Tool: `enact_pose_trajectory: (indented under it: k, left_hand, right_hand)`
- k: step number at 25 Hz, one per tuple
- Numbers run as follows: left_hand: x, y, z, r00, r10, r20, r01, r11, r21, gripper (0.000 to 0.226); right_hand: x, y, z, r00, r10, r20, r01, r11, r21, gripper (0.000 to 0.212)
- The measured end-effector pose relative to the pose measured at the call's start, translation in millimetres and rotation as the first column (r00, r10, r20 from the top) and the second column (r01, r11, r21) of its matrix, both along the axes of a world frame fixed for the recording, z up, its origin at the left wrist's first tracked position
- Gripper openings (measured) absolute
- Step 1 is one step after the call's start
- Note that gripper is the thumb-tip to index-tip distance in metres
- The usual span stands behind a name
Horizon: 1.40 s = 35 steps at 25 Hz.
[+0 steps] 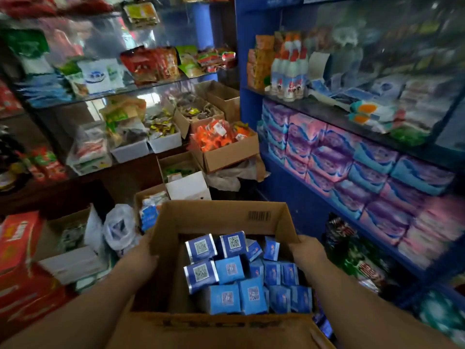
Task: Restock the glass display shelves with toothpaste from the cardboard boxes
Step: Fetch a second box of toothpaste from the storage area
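Roughly thirteen toothpaste boxes (230,270) visible; one open carton (221,215).

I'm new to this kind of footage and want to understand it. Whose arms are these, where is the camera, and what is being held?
There is no machine here. A person wears a wide-angle camera on their head, looking forward and down, so the two arms are their own. This is the only view.

The left hand grips the left wall of an open cardboard box and the right hand grips the right wall. Inside stand blue toothpaste packs, on end.

To the left are glass shelves with packets. To the right is a blue rack with white bottles and stacked purple and pink packs.
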State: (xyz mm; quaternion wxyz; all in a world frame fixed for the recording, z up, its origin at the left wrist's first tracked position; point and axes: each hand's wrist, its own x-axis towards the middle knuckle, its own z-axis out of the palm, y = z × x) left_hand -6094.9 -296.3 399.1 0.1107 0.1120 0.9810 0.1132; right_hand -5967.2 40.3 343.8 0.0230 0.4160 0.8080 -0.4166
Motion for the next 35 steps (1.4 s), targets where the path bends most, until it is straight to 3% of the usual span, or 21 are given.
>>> enact_pose_trajectory:
  k: [9, 14, 19, 23, 26, 35]
  left_hand:
    - [-262.2, 142.7, -48.7, 0.959, -0.283, 0.033, 0.282, 0.959, 0.022, 0.043]
    - [-344.3, 235.2, -73.1, 0.856, -0.515, 0.042, 0.517, 0.853, -0.071, 0.036]
    - [-387.0, 312.6, -126.0, 0.84, -0.53, 0.121, 0.542, 0.83, -0.131, 0.027]
    - [-407.7, 345.7, -179.7, 0.807, -0.572, 0.145, 0.591, 0.784, -0.192, 0.023]
    - [-422.7, 366.9, -230.9, 0.809, -0.554, 0.199, 0.588, 0.771, -0.245, 0.028]
    - [-442.3, 417.1, -373.4, 0.825, -0.496, 0.271, 0.557, 0.797, -0.235, 0.028]
  right_hand:
    - [-135.9, 55.8, -10.4, 0.935, -0.354, 0.027, 0.353, 0.935, 0.02, 0.017]
    - [-165.4, 72.7, -38.8, 0.801, -0.599, 0.019, 0.599, 0.8, -0.014, 0.023]
    - [-192.2, 102.3, -99.6, 0.726, -0.682, 0.088, 0.687, 0.726, -0.029, 0.023]
    - [-213.4, 116.3, -148.4, 0.66, -0.738, 0.145, 0.748, 0.662, -0.036, 0.035]
    - [-226.9, 122.1, -186.9, 0.602, -0.777, 0.185, 0.795, 0.605, -0.044, 0.036]
    - [-260.6, 131.2, -310.7, 0.417, -0.862, 0.288, 0.906, 0.421, -0.049, 0.029]
